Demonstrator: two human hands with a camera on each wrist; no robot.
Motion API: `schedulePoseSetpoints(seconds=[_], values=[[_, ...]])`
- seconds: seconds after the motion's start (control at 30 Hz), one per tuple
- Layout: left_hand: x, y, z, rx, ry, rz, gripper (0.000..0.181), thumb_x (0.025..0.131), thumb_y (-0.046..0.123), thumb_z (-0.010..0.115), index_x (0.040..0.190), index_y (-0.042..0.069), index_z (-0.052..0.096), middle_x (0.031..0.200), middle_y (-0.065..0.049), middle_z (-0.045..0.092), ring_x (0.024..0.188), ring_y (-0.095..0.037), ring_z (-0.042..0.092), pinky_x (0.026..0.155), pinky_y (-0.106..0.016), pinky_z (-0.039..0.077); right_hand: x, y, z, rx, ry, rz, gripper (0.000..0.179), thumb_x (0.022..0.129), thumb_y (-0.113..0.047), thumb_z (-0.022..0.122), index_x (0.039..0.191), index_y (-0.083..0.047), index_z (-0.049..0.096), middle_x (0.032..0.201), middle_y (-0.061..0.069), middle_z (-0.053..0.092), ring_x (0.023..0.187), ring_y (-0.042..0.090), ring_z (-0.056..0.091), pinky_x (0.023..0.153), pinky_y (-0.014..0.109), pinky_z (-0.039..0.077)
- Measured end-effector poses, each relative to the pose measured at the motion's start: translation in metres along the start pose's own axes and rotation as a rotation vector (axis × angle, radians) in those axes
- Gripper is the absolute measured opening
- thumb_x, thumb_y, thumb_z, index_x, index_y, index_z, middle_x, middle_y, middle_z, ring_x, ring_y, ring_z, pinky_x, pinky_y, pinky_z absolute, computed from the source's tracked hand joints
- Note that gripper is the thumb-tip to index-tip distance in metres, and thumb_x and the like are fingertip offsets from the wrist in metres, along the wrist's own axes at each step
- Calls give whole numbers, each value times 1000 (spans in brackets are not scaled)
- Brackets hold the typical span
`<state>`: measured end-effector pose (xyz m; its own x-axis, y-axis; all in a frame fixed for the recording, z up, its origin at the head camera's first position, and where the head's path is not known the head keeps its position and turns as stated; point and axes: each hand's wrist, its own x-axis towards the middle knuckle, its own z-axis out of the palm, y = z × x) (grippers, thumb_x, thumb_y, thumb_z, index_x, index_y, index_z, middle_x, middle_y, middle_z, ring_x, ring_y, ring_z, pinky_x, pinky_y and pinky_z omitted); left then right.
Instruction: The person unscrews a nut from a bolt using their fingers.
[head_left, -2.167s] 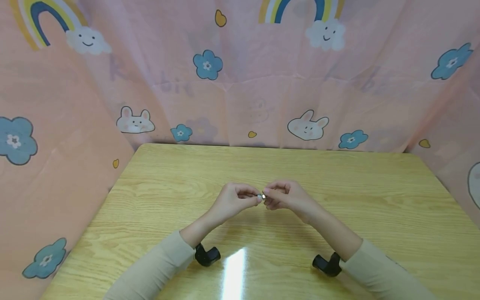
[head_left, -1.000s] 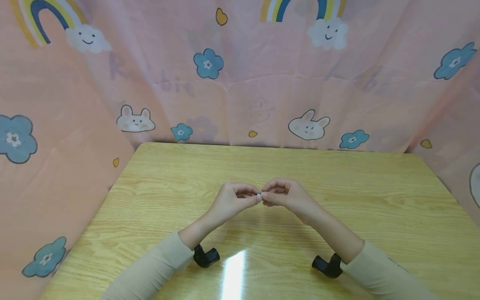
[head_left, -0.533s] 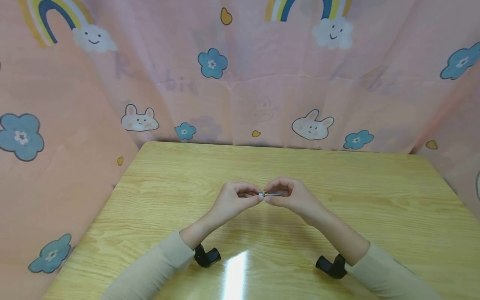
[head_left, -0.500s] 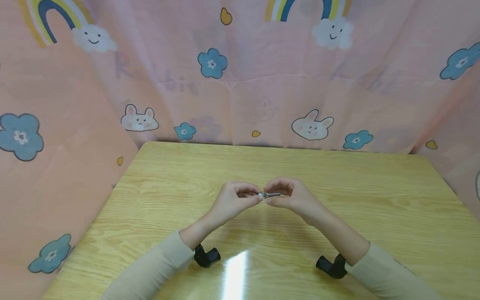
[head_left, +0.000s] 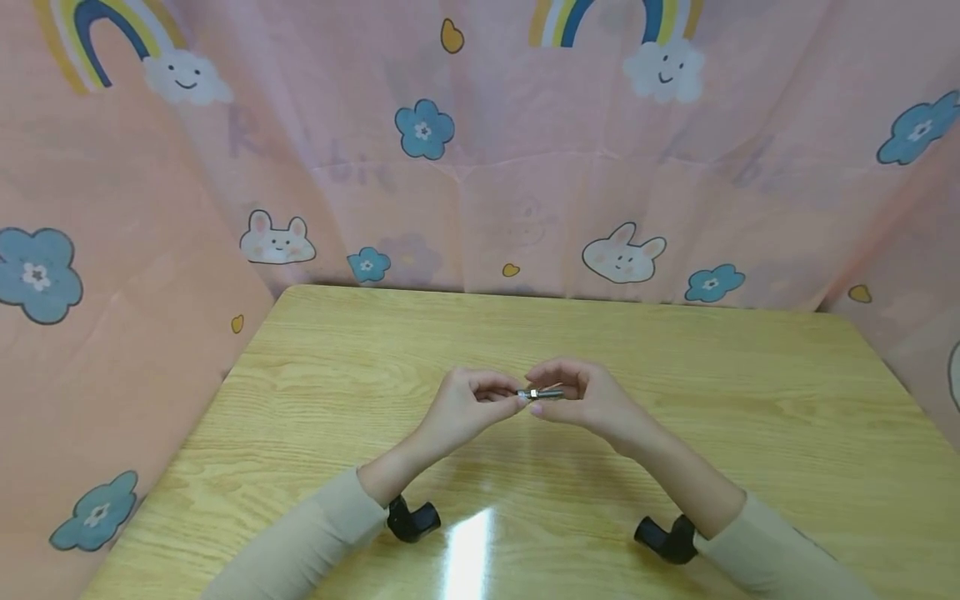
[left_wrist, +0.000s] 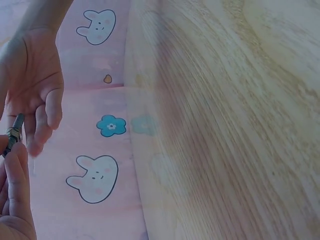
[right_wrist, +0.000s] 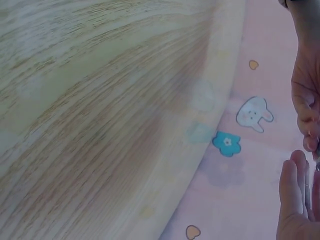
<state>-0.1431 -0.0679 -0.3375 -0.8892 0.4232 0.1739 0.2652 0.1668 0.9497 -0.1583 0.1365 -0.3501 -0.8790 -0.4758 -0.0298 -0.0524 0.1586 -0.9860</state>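
My left hand (head_left: pixel 467 408) pinches one end of a small metal bolt (head_left: pixel 553 394) between thumb and fingertips. The bolt lies roughly level above the table, its threaded shank pointing right. A shiny hex nut (head_left: pixel 534 394) sits around it, just beyond my left fingertips. Around the shank my right hand (head_left: pixel 596 407) is loosely curved, thumb below and fingers above, with a gap to the nut. In the left wrist view the bolt's threads (left_wrist: pixel 19 121) show clearly against my right palm (left_wrist: pixel 32 75). My left fingers hide the gripped end.
The wood-grain table (head_left: pixel 375 342) extends all around beneath the hands, with a bright light reflection near its front. A pink patterned cloth (head_left: pixel 495 200) hangs behind it and along both sides. Black wrist cameras (head_left: pixel 412 521) hang below both forearms.
About a second ago my right fingertips closed over the nut and covered the shank. They have since parted, and nut and shank show between them. My left hand keeps its pinch.
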Motion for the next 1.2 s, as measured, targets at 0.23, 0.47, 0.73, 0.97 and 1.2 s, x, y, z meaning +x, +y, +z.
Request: schedulePoseSetpoints(seconds=[0.23,0.47,0.73,0.97,1.2], values=[[-1,0,1,-2,-4,4,14,86,3,64,96,-6,69,90,-15,69,79,-28,66,68,-24,53,-2,-3,2,-4,21,4,30,89,-14,64,109,8,57,100,15,63,91,22,63,81,36,52],[-2,-2,1,-13,-4,31,13,86,2,64,96,-6,69,90,-15,69,79,-30,66,69,-25,54,-1,-1,1,-13,30,14,32,92,-18,60,109,8,57,98,18,64,86,23,65,81,40,52],[-2,-4,0,-8,-6,16,12,86,2,64,95,-5,69,89,-15,69,75,-14,65,68,-26,54,-2,0,1,-20,33,-1,30,87,-13,67,111,3,58,103,12,62,94,20,63,81,35,52],[-2,-3,0,-19,-9,16,13,86,3,65,95,-6,69,88,-14,69,79,-29,66,69,-26,54,-2,-3,0,-7,48,27,29,89,-15,65,105,8,59,96,14,65,86,19,65,79,34,53],[-6,0,1,-26,-7,16,12,86,2,65,95,-5,69,88,-13,69,78,-27,66,68,-26,54,-5,-2,1,-21,24,-6,33,89,-19,65,110,6,59,102,13,64,92,20,63,81,38,52]])
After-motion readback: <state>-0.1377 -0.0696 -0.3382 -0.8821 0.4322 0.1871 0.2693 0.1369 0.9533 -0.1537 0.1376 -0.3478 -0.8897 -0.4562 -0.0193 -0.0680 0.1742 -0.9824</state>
